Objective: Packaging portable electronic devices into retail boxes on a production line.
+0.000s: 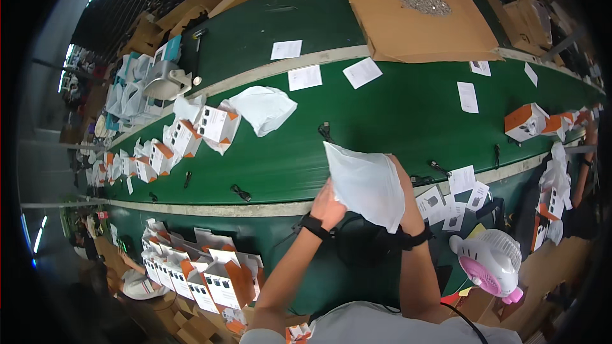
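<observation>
1. Just below the centre of the frame, I see a white bag (368, 185) held up in front of the person, over the green counter (280, 236).
2. The left hand (327, 206) pinches the bag's lower left edge, its fingers curled in.
3. The right hand (394, 164) is at the bag's right side; its fingers are hidden by the bag, so I can't tell whether they grip or lie spread.
4. Just above the bag lies a coiled black cable (326, 132); to its right, printed leaflets (429, 203) overlap near the right forearm.
5. Left of centre, another white bag lies flat beside a row of white-and-orange boxes (217, 125).
6. Open cartons (224, 288) stand at the lower left; a white-and-pink fan (503, 251) is at the lower right.
</observation>
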Demonstrator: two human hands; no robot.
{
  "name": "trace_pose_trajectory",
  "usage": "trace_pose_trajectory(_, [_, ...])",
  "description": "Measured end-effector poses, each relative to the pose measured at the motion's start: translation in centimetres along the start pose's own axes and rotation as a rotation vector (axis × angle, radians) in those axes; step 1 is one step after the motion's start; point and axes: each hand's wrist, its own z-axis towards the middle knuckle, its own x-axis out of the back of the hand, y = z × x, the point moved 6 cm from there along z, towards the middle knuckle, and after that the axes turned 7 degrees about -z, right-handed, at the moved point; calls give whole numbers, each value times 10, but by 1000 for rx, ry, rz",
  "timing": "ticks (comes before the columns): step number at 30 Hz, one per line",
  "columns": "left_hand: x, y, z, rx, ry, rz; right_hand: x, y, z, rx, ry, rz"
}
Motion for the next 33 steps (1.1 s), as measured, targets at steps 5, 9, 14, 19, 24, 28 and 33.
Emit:
trace_pose_trajectory(5, [9, 37, -1, 12, 120, -131, 14, -21, -3, -43, 74, -519])
trace_pose_trajectory(9, [6, 35, -1, -65, 24, -71, -3, -24, -4, -74, -133, -927])
trace_pose_trajectory(14, [-47, 46, -11, -231, 257, 338, -16, -11, -17, 11, 30, -987])
trace_pose_trajectory(19, [-72, 65, 38, 10, 236, -425, 38, -45, -65, -124, 315, -623])
trace_pose_trajectory(24, [-97, 90, 86, -217, 344, 192, 10, -80, -80, -81, 267, -387])
trace_pose_trajectory(28, [-65, 149, 32, -339, 761, -145, 41, -98, -85, -28, 407, -177])
trace_pose_trajectory(33, [19, 15, -155, 487, 1024, -64, 69, -49, -78, -148, 573, -5])
